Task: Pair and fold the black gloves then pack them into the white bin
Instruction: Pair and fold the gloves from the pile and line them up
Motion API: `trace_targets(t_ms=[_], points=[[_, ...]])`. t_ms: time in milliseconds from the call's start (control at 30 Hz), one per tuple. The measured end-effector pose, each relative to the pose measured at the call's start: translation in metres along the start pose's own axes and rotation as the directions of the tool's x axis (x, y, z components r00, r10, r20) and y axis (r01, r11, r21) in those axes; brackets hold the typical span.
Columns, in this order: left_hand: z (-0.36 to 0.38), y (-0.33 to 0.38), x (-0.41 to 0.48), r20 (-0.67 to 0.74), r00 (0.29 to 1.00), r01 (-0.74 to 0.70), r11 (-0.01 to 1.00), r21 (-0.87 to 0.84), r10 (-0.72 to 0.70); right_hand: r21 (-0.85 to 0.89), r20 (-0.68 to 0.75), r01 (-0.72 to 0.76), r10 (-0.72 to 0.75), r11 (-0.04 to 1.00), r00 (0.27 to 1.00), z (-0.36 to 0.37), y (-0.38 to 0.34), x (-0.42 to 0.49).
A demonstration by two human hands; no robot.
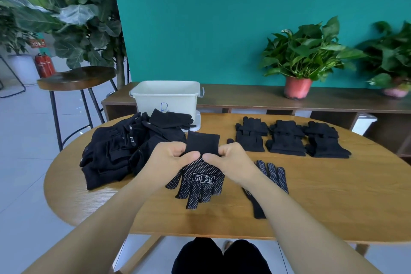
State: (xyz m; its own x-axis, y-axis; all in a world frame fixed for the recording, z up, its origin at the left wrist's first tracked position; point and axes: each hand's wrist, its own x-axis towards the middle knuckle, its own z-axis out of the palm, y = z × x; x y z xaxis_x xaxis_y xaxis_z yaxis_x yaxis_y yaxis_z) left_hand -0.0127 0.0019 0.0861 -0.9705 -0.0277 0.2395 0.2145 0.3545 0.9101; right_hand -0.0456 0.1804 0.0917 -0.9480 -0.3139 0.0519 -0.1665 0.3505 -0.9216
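Both your forearms reach straight out over the counter (pixel 333 202) and meet at its middle. Your left hand (pixel 171 158) and right hand (pixel 231 162) sit knuckle to knuckle, fingers curled, thumbs on top and nearly touching. Each pinches the dotted glove (pixel 200 181) just below its cuff. The cuff points away from you, and the glove's fingers spread toward you, low over the wood. A second dotted glove (pixel 272 176) lies flat just beside your right wrist. The pile of black gloves (pixel 120 151) sits to your left, three folded pairs (pixel 287 140) line up to the right, and the white bin (pixel 166 98) stands at the far edge behind the pile.
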Motion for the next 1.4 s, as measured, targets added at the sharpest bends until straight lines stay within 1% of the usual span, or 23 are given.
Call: trace_targets(t_ms=[67,167,233,267,333,367,400,467,500,567,600,633,733,767,867,967,1033,1100,1233,1400], points=[[-0.003,0.005,-0.001,-0.004,1.000,-0.012,1.000,-0.020,0.012,0.000,-0.012,0.001,-0.001,1.000,1.000,-0.004,-0.008,-0.002],[-0.005,0.021,-0.001,-0.003,1.000,-0.026,0.993,-0.119,0.026,0.078,-0.002,0.028,-0.028,0.997,1.000,-0.014,-0.026,-0.004],[-0.006,0.028,0.004,0.002,1.000,-0.017,0.989,-0.149,0.017,0.125,0.012,0.036,-0.038,0.991,0.999,-0.021,-0.034,-0.002],[-0.005,0.028,0.008,0.008,1.000,-0.014,0.993,-0.116,0.015,0.075,0.005,0.029,-0.029,0.997,1.000,-0.023,-0.035,-0.001],[0.001,0.022,0.010,0.031,1.000,-0.008,0.999,0.040,0.007,-0.182,-0.023,-0.019,0.015,0.983,1.000,-0.023,-0.031,0.000],[0.004,0.019,0.011,0.042,0.999,-0.013,0.994,0.105,0.009,-0.260,-0.033,-0.046,0.039,0.964,0.999,-0.021,-0.025,0.001],[0.006,0.017,0.012,0.050,0.999,-0.018,0.991,0.134,0.012,-0.276,-0.041,-0.057,0.048,0.959,0.998,-0.019,-0.021,0.001],[0.008,0.012,0.010,0.043,0.999,-0.027,0.990,0.137,0.022,-0.186,-0.021,-0.056,0.053,0.981,0.998,-0.021,-0.014,0.000],[0.008,0.012,0.009,0.035,0.999,-0.024,0.991,0.135,0.019,-0.112,0.008,-0.055,0.056,0.992,0.998,-0.023,-0.012,-0.001],[0.007,0.014,0.007,0.040,0.999,-0.012,0.998,0.070,0.009,0.038,0.052,-0.051,0.049,0.998,0.997,-0.028,-0.015,-0.006],[0.008,0.015,0.008,0.049,0.999,0.001,0.999,0.039,-0.003,0.068,0.055,-0.050,0.046,0.996,0.997,-0.030,-0.016,-0.006],[0.008,0.015,0.009,0.055,0.998,0.010,0.999,0.041,-0.013,0.048,0.032,-0.054,0.052,0.997,0.998,-0.031,-0.012,-0.003],[0.013,0.005,0.012,0.078,0.996,0.033,0.994,0.109,-0.041,-0.236,-0.071,-0.108,0.093,0.966,0.993,-0.030,0.000,0.001],[0.015,0.001,0.012,0.076,0.997,0.021,0.993,0.113,-0.030,-0.246,-0.086,-0.116,0.097,0.962,0.992,-0.030,0.003,0.001],[0.021,-0.005,0.011,0.062,0.998,0.018,0.996,0.085,-0.024,-0.211,-0.119,-0.094,0.070,0.973,0.990,-0.030,0.005,-0.005],[0.024,0.000,0.007,0.053,0.999,-0.001,0.995,0.097,-0.004,-0.190,-0.137,-0.062,0.036,0.980,0.990,-0.031,0.007,-0.007],[0.023,0.002,0.008,0.056,0.998,-0.001,0.995,0.099,-0.004,-0.165,-0.155,-0.053,0.027,0.985,0.987,-0.032,0.007,-0.006],[0.021,0.003,0.009,0.088,0.996,-0.002,0.998,0.068,-0.004,-0.121,-0.163,-0.037,0.017,0.992,0.987,-0.034,0.009,-0.004],[0.016,0.008,0.009,0.120,0.992,0.025,0.998,0.064,-0.032,-0.022,-0.113,-0.041,0.039,0.999,0.993,-0.039,0.007,-0.005],[0.017,0.018,0.008,0.186,0.980,0.067,0.998,0.006,-0.067,0.015,-0.056,-0.051,0.052,0.999,0.997,-0.050,0.000,-0.011]])
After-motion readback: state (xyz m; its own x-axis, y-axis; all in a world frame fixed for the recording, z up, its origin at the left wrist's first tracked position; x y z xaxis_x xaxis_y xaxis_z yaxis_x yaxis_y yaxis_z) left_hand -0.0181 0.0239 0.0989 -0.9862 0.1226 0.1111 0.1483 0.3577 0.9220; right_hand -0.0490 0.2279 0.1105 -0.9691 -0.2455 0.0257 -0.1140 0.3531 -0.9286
